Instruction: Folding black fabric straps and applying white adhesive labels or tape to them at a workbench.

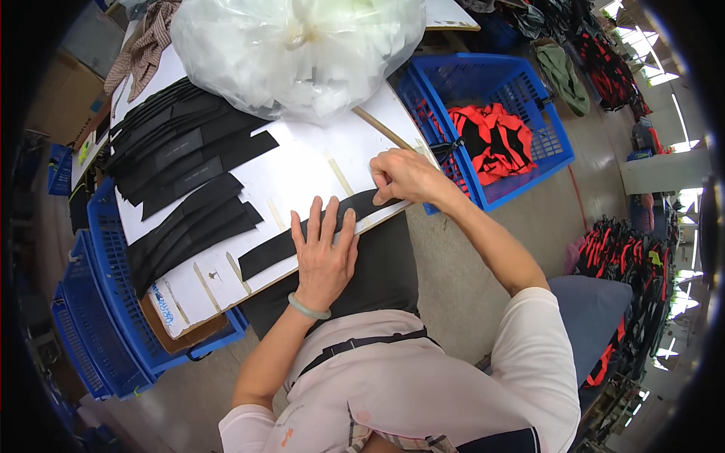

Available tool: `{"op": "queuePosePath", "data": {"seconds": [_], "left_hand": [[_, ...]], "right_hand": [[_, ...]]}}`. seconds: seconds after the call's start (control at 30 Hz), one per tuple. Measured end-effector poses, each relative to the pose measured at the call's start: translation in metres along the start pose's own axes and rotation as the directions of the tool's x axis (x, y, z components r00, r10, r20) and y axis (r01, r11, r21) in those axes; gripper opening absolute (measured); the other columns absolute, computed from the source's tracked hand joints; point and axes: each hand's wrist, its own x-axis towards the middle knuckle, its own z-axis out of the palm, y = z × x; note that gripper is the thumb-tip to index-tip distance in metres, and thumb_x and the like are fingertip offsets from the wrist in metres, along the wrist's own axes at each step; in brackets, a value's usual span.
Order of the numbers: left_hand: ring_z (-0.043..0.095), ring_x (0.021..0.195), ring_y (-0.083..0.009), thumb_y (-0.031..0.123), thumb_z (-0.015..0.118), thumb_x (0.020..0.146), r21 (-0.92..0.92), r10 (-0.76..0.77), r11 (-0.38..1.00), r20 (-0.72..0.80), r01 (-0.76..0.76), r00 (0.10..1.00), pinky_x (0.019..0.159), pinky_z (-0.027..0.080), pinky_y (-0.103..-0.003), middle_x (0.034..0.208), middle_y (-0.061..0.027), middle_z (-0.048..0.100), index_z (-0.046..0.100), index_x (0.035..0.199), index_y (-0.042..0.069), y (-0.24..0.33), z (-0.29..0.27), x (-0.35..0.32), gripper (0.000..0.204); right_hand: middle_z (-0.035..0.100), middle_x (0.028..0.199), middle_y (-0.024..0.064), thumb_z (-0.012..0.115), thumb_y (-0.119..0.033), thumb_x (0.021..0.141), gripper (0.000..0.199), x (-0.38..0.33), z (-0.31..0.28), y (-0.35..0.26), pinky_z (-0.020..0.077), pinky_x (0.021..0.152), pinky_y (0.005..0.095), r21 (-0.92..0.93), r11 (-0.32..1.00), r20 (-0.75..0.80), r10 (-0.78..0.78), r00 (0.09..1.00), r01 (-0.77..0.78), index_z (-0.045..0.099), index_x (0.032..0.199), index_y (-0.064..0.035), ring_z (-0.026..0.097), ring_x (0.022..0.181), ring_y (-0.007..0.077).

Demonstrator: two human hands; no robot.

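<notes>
A black strip [273, 251] lies along the near edge of the white desk [302, 151], right in front of the person, a placing that probably spares any reaching. The left hand [326, 253] rests palm down across its middle, fingers spread and pointing away from the body; a spread palm like this likely presses the cloth flat and stops it sliding. The right hand [411, 175] is at the strip's right end, fingers curled in and thumb drawn close to the forefinger. It looks like a pinch on that end, perhaps to hold it straight against the left hand's weight, but I cannot tell whether cloth sits between the fingertips.

More black strips [189, 162] lie overlapping in rows on the left of the desk, fanned so that their ends show, which would make single pieces easier to count or lift. Pale bands of tape [340, 176] cross the white surface near the strip, possibly as guides for lining up. A full clear plastic bag [302, 53] sits at the far side, away from the hands. To the right, a blue crate [468, 75] contains red and black pieces [491, 140], its high walls gathering them beside the desk.
</notes>
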Motion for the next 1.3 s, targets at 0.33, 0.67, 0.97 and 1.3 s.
{"op": "queuePosePath", "data": {"seconds": [0.33, 0.67, 0.97, 1.3], "left_hand": [[0.038, 0.136, -0.0357, 0.015, 0.069, 0.084, -0.014, -0.024, 1.000, -0.019, 0.024, 1.000, 0.113, 0.020, -0.058, 0.140, -0.0136, 0.048, 0.059, 0.126, 0.009, -0.002, 0.001, -0.001, 0.043], [0.040, 0.134, -0.0359, 0.017, 0.068, 0.083, -0.032, -0.032, 0.999, -0.044, 0.031, 0.998, 0.111, 0.022, -0.058, 0.138, -0.0131, 0.050, 0.060, 0.124, 0.009, -0.005, -0.004, 0.001, 0.043], [0.052, 0.102, -0.0313, 0.004, 0.063, 0.076, -0.150, 0.050, 0.986, -0.125, -0.069, 0.991, 0.090, 0.043, -0.045, 0.114, -0.0150, 0.055, 0.060, 0.118, 0.002, -0.014, -0.009, 0.008, 0.042], [0.055, 0.106, -0.0335, 0.006, 0.070, 0.076, 0.178, 0.015, 0.984, -0.171, 0.016, 0.985, 0.090, 0.048, -0.041, 0.112, -0.0121, 0.060, 0.063, 0.110, 0.004, -0.142, -0.165, -0.010, 0.035]], "right_hand": [[0.051, 0.056, 0.0039, 0.079, -0.010, 0.067, 0.028, 0.005, -0.008, 0.001, 0.0375, 0.052, 0.0329, 0.190, 0.977, 0.119, 0.078, 0.990, -0.100, 0.052, 0.063, -0.0031, 0.049, 0.055, 0.0162], [0.047, 0.057, 0.0057, 0.078, -0.013, 0.068, 0.031, 0.009, -0.012, -0.001, 0.0371, 0.052, 0.0344, 0.190, 0.976, 0.124, 0.082, 0.989, -0.105, 0.050, 0.064, -0.0026, 0.045, 0.056, 0.0156], [0.052, 0.058, -0.0019, 0.080, -0.005, 0.067, 0.028, 0.000, -0.012, -0.012, 0.0370, 0.050, 0.0264, 0.228, 0.955, 0.116, 0.169, 0.979, -0.192, 0.052, 0.063, -0.0055, 0.046, 0.056, 0.0072], [0.069, 0.085, 0.0063, 0.071, -0.013, 0.084, 0.014, 0.111, 0.012, -0.120, 0.0492, 0.068, 0.0274, 0.478, 0.836, -0.226, -0.179, 0.958, 0.269, 0.071, 0.093, -0.0024, 0.064, 0.076, 0.0147]]}}
